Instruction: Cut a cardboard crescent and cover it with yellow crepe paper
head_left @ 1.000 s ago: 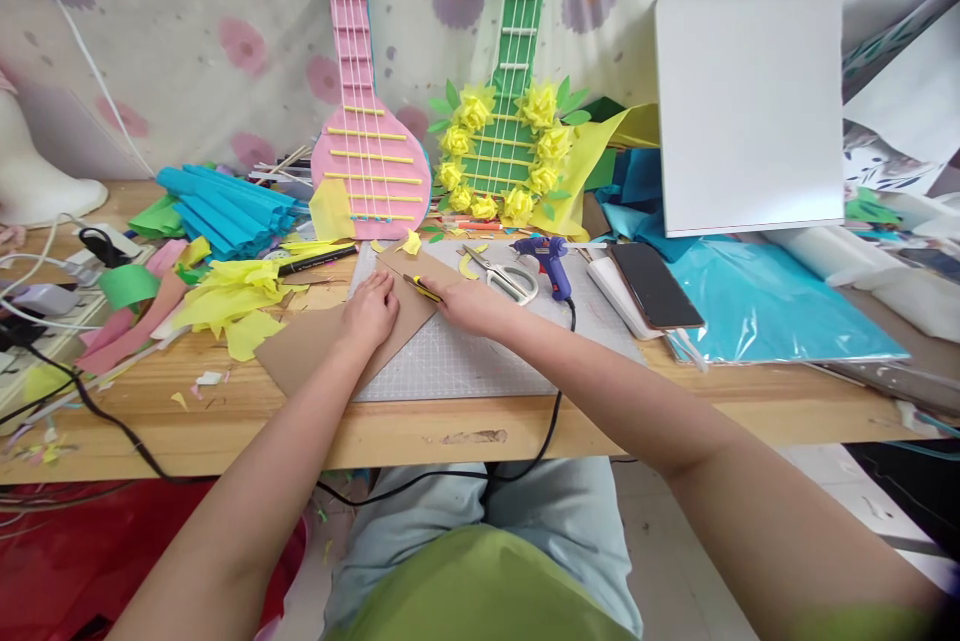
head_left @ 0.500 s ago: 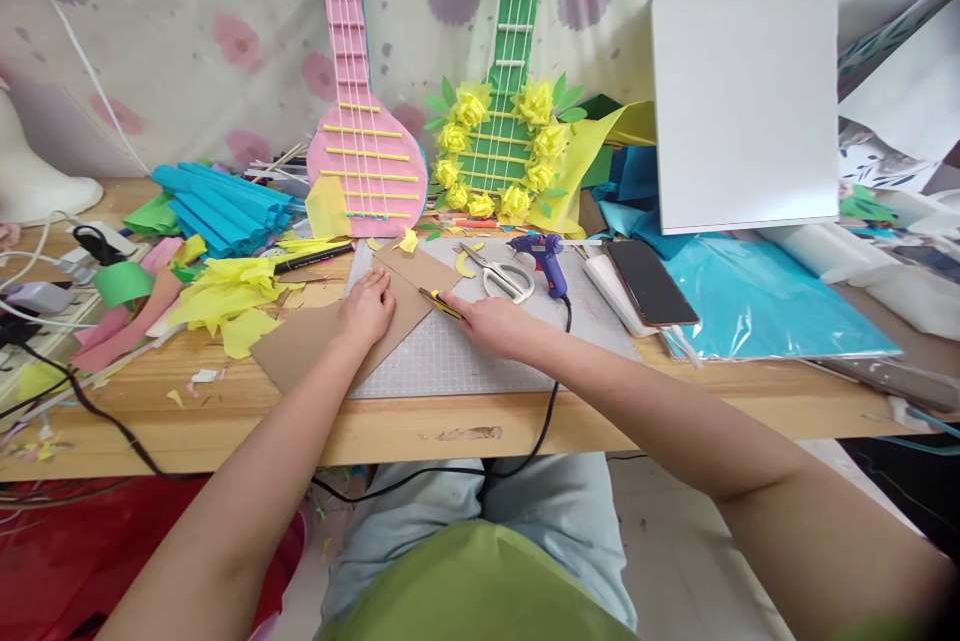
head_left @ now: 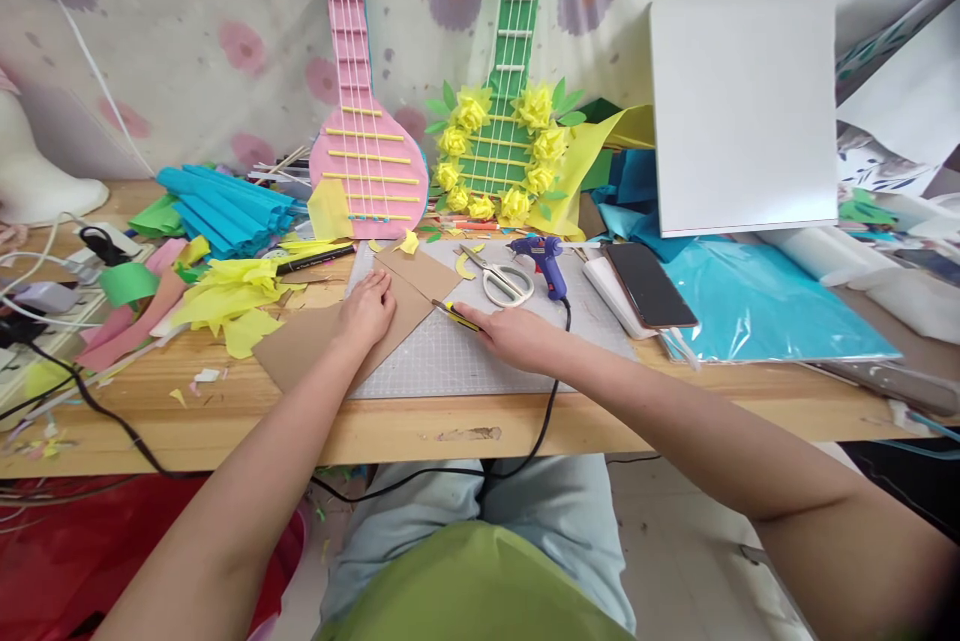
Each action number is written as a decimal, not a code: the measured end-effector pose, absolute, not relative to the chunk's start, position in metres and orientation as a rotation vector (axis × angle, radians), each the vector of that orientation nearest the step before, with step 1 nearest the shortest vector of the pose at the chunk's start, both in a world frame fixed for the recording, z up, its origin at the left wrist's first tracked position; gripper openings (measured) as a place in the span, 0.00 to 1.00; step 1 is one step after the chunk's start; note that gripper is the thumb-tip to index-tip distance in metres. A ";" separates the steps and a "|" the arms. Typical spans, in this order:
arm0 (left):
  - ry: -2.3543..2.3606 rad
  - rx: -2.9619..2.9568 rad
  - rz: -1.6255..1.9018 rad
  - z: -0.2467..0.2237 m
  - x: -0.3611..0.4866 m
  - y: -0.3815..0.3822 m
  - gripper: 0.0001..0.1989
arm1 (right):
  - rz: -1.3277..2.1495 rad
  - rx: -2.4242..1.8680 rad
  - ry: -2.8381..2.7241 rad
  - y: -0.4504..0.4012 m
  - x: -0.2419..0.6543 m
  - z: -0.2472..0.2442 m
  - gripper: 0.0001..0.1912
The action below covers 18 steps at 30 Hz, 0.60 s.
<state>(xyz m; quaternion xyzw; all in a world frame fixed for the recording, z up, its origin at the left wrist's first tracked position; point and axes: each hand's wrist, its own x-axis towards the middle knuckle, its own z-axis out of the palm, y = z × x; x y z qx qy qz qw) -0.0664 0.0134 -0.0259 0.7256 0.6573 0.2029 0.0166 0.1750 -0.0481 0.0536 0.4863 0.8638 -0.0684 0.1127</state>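
Observation:
My left hand (head_left: 367,309) lies on a piece of brown cardboard (head_left: 409,321), fingers pointing away from me and pressing it down. In my right hand (head_left: 514,336) is a yellow and black utility knife (head_left: 460,317), its tip at the cardboard's right edge. A dark straight line, apparently a cut, runs across the cardboard from its upper left to the blade. Part of the cardboard rests on a grey gridded cutting mat (head_left: 465,371). Just beyond my right hand lie white-handled scissors (head_left: 504,283) and a purple glue gun (head_left: 547,261).
A pink paper guitar (head_left: 367,161) and a green one (head_left: 495,141) with yellow flowers stand at the back. Paper scraps (head_left: 225,296) crowd the left. A phone (head_left: 651,283) and a blue plastic-wrapped pack (head_left: 772,311) lie right. The glue gun's black cord (head_left: 553,411) hangs over the table's edge.
My right hand has drawn the knife slightly right and towards me, and the knife now lies a little differently. My left hand stays in place on the cardboard.

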 end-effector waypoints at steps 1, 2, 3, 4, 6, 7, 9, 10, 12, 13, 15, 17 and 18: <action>2.043 2.257 0.634 -0.026 -0.066 0.014 0.22 | -0.196 1.430 2.526 -0.049 0.176 0.054 0.27; 2.040 2.261 0.637 -0.026 -0.066 0.014 0.22 | -0.188 1.431 2.524 -0.050 0.176 0.054 0.27; 2.038 2.266 0.638 -0.026 -0.066 0.014 0.21 | -0.182 1.430 2.526 -0.051 0.177 0.053 0.27; 2.037 2.269 0.634 -0.026 -0.066 0.014 0.21 | -0.179 1.428 2.530 -0.051 0.178 0.053 0.27; 2.035 2.277 0.612 -0.023 -0.066 0.012 0.22 | -0.179 1.431 2.540 -0.050 0.180 0.053 0.27; 2.031 2.287 0.591 -0.022 -0.067 0.011 0.22 | -0.185 1.434 2.544 -0.050 0.183 0.053 0.27; 2.008 2.321 0.533 -0.018 -0.068 0.008 0.25 | -0.213 1.436 2.545 -0.049 0.189 0.056 0.27; 1.997 2.339 0.499 -0.017 -0.069 0.007 0.29 | -0.231 1.444 2.541 -0.049 0.193 0.057 0.27; 2.001 2.356 0.437 -0.014 -0.070 0.005 0.39 | -0.259 1.505 2.524 -0.049 0.201 0.061 0.27; 2.012 2.356 0.410 -0.013 -0.070 0.005 0.43 | -0.260 1.560 2.512 -0.050 0.204 0.062 0.27; 2.023 2.352 0.366 -0.012 -0.069 0.003 0.49 | -0.236 1.674 2.484 -0.051 0.205 0.063 0.29; 2.004 2.358 0.330 -0.012 -0.065 0.003 0.52 | -0.184 1.778 2.452 -0.053 0.202 0.063 0.31; 1.988 2.362 0.315 -0.012 -0.062 0.002 0.52 | -0.146 1.829 2.434 -0.053 0.199 0.062 0.32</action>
